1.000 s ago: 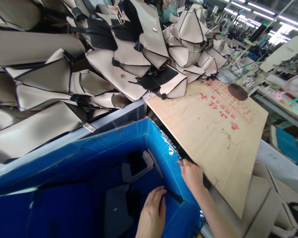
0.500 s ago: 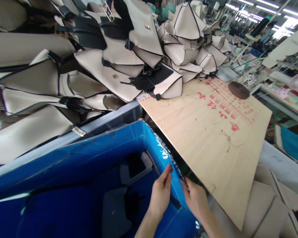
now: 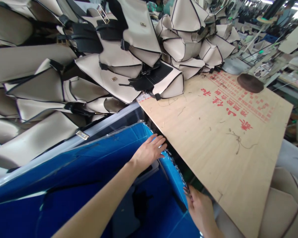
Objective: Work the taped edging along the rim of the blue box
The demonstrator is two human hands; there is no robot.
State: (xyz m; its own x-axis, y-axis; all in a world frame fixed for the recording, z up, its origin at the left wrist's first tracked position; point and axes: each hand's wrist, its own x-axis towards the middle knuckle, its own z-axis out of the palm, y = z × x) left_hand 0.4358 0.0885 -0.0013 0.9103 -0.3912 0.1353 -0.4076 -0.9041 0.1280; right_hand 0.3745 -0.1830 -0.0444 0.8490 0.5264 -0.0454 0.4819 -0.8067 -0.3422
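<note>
The left hand point(image 3: 149, 152) lies over the rim of the blue box point(image 3: 173, 173) near its far corner, fingers nearly straight and a little apart; the right hand point(image 3: 201, 206), nearer the body, is closed around a small metal tool point(image 3: 187, 192) just beside the same rim, its exact kind too small to tell. The box spreads below and left of both hands, and a dark-trimmed piece point(image 3: 141, 203) lies inside it, beneath the left forearm. Just beyond and to the right of the hands stretches a pale wooden board point(image 3: 203, 145), marked with red lettering point(image 3: 228, 110) and strewn with loose threads point(image 3: 238, 140); a brown disc point(image 3: 250, 83) sits near its far edge. Cream bags with black edging point(image 3: 124, 56) heap up ahead and left of the left hand, while more cream pieces point(image 3: 281, 205) lie to the right of the right hand. Far ahead and right, the room runs back through cluttered machinery point(image 3: 265, 67) towards ceiling lights.
</note>
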